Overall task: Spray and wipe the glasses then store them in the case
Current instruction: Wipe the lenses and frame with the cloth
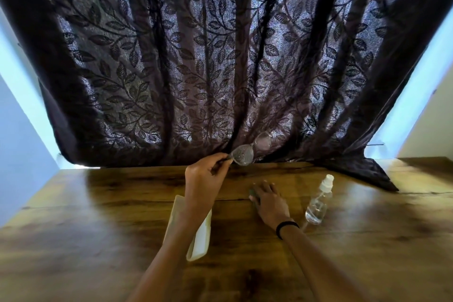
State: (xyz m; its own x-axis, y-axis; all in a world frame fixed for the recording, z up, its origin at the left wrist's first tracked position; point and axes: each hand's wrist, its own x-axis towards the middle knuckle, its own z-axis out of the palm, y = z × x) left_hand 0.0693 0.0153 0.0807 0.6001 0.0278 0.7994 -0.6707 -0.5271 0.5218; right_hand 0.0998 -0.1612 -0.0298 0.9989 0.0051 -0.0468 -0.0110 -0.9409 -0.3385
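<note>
My left hand (206, 176) holds the glasses (250, 149) up above the far part of the wooden table (98, 203), gripping one end of the frame; the lenses look speckled with droplets. My right hand (268, 200) lies palm down on the table over a small dark cloth (253, 194), of which only an edge shows. A clear spray bottle (318, 201) with a white nozzle stands just right of that hand. A pale cream glasses case (199, 235) lies on the table under my left forearm, partly hidden by it.
A dark leaf-patterned curtain (220, 56) hangs behind the table and drapes onto its far right corner. Pale walls show at both sides. A black band sits on my right wrist (286, 227).
</note>
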